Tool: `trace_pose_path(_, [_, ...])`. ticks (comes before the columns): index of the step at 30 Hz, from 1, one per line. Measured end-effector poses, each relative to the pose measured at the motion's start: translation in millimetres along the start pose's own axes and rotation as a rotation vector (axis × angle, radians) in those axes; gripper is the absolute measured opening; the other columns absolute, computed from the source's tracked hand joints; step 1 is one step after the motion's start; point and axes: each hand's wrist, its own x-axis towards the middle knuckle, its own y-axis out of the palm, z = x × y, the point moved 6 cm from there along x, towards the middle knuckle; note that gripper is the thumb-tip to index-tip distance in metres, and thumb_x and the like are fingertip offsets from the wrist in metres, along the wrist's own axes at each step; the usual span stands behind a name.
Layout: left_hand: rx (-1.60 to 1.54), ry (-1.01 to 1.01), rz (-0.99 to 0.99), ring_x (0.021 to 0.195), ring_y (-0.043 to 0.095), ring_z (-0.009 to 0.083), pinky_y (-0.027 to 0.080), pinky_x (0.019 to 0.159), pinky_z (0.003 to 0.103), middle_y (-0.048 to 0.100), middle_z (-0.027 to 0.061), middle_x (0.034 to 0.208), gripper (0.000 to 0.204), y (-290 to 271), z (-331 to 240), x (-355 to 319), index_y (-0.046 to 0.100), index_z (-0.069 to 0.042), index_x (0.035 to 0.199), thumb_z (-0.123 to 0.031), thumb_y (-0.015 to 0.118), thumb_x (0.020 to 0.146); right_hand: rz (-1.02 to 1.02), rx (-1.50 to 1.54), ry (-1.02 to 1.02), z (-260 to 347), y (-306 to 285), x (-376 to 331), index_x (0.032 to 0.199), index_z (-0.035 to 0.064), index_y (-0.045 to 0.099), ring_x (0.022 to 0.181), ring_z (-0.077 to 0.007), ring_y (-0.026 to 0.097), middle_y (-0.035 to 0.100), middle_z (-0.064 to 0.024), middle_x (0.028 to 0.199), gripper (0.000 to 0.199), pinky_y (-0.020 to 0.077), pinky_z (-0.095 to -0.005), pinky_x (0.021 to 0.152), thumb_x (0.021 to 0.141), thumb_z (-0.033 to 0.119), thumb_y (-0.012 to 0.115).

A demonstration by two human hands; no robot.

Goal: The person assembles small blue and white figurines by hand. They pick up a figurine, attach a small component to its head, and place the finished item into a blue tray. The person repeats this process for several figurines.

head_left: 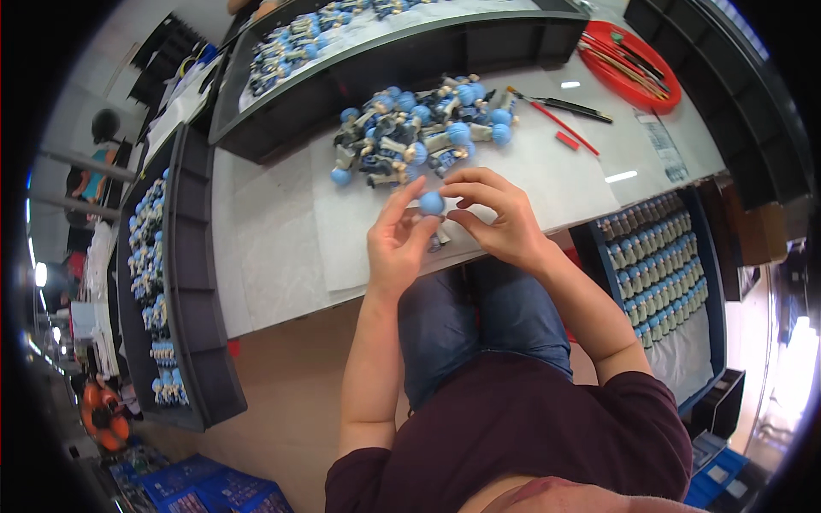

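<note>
A small figurine (432, 203) with a round light-blue head or cap is held between my two hands, just above the near edge of the white-covered table. My left hand (396, 242) grips it from the left, thumb and forefinger curled about the blue part. From the right, the fingertips and thumb of my right hand (505, 218) close around the same piece. Its lower body, pale and dark, shows partly below my fingers. Beyond my hands lies a loose heap of similar figurines (398, 128) with blue heads, pale and dark bodies.
Behind the heap stands a dark tray (505, 43) of figurines; another dark tray (184, 282) is at the left. At the right, a tray (714, 368) holds figurines in rows. Brushes (569, 128) and a red dish (667, 77) of tools lie at the far right.
</note>
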Motion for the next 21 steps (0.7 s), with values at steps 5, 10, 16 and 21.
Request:
trace_pose_path(5, [0.095,0.091,-0.022,0.093,0.055,0.0142,0.049,0.08,0.026,0.044,0.0055,0.11,0.039,-1,-5,0,0.052,0.001,0.116,0.009,0.058,0.078,-0.211,-0.254,0.038,-19,-72,14,0.098,0.0017,0.063,0.08,-0.0157,0.062,0.064,-0.009,0.093,0.029,0.0499,-0.0248,0.067,0.071,-0.009,0.064])
trace_pose_path(10, [0.035,0.029,-0.036,0.089,0.054,0.0123,0.048,0.075,0.024,0.049,0.0035,0.1,0.024,7,-3,1,0.054,0.0,0.097,0.004,0.065,0.076,-0.202,-1.021,0.257,-54,-136,13,0.1,0.0031,0.063,0.08,-0.0191,0.062,0.065,-0.01,0.092,0.025,0.0477,-0.029,0.071,0.075,0.003,0.062])
trace_pose_path(16, [0.265,-0.03,0.001,0.081,0.053,0.0091,0.045,0.067,0.021,0.058,0.0038,0.089,0.027,7,4,-2,0.058,-0.002,0.099,-0.005,0.07,0.075,-0.344,-0.137,0.577,-72,-141,-2,0.102,0.0022,0.061,0.083,-0.0162,0.06,0.064,-0.009,0.085,0.024,0.0476,-0.0293,0.069,0.079,0.011,0.064])
trace_pose_path(21, [0.523,0.027,0.132,0.089,0.053,0.0102,0.044,0.07,0.02,0.057,0.0078,0.099,0.034,15,-3,-4,0.06,0.003,0.107,-0.009,0.07,0.077,-0.283,0.816,0.767,-69,-107,-16,0.113,0.0001,0.053,0.084,-0.0139,0.06,0.062,-0.0081,0.096,0.032,0.0472,-0.0205,0.068,0.085,0.015,0.061])
